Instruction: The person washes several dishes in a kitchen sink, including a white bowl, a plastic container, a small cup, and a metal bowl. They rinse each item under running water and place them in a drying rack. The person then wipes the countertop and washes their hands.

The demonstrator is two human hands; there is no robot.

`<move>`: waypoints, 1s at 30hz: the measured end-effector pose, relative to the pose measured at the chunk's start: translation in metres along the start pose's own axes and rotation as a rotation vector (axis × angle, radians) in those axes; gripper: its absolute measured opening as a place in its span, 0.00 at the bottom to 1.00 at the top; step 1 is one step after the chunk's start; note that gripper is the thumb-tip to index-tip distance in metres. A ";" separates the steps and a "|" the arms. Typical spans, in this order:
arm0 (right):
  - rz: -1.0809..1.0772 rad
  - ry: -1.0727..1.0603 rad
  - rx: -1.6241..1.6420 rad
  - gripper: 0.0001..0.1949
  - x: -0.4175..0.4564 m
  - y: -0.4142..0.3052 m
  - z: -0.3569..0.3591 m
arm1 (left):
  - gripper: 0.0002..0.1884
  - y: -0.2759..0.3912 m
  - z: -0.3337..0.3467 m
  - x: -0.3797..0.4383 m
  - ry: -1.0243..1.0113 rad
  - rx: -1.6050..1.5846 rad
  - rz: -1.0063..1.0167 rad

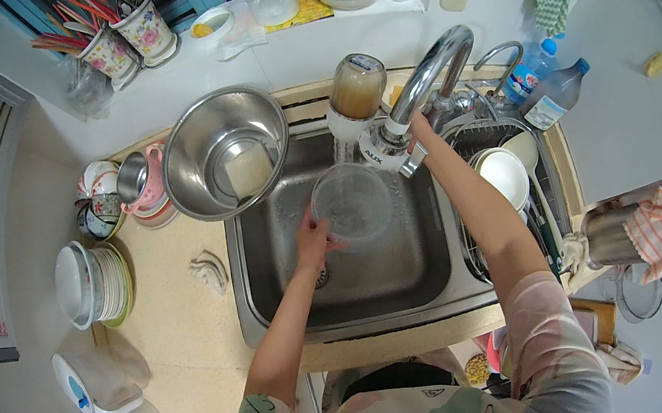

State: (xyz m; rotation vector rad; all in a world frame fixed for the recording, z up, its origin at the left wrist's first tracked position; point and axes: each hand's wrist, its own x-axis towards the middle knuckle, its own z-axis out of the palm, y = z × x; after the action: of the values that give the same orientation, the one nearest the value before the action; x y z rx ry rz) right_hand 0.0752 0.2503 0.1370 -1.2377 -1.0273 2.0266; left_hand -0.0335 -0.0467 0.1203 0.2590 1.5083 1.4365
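Note:
My left hand [314,240] grips the left rim of a clear round plastic bowl [351,203] over the stainless steel sink [351,288]. Water [344,150] streams down from the white filter head [346,125] of the chrome faucet [436,67], at the bowl's far edge. The filter has a clear canister [359,87] with brownish contents on top. My right hand [418,127] reaches in behind the faucet's outlet; most of its fingers are hidden, so what they touch cannot be made out.
A steel basin [196,183] holding a pale, squarish piece overlaps the sink's far-left corner. Left on the counter stand stacked plates [112,282], cups and a crumpled cloth [208,271]. A wire dish rack [473,248] with white bowls [503,177] stands right, plastic bottles [555,97] behind it.

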 end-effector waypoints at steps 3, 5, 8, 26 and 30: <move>-0.029 -0.053 0.254 0.17 0.038 0.016 -0.008 | 0.26 0.003 -0.004 -0.004 0.051 -0.011 0.033; 0.002 0.005 0.267 0.15 0.036 0.024 0.008 | 0.27 0.011 -0.011 -0.018 0.128 -0.094 0.089; -0.048 -0.011 0.454 0.14 0.066 0.059 -0.042 | 0.27 0.035 0.008 -0.037 0.149 -0.095 0.154; 0.395 -0.341 -0.049 0.20 -0.107 0.188 0.001 | 0.26 0.029 0.037 -0.106 0.498 0.848 0.622; 0.399 -0.436 -0.028 0.23 -0.106 0.197 -0.001 | 0.28 0.015 0.040 -0.099 0.478 0.965 0.686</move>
State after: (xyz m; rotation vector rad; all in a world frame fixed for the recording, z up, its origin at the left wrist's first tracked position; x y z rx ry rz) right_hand 0.1096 0.0598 0.0251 -1.1046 -1.0636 2.6843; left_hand 0.0371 -0.0896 0.1900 1.1685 2.6156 1.1749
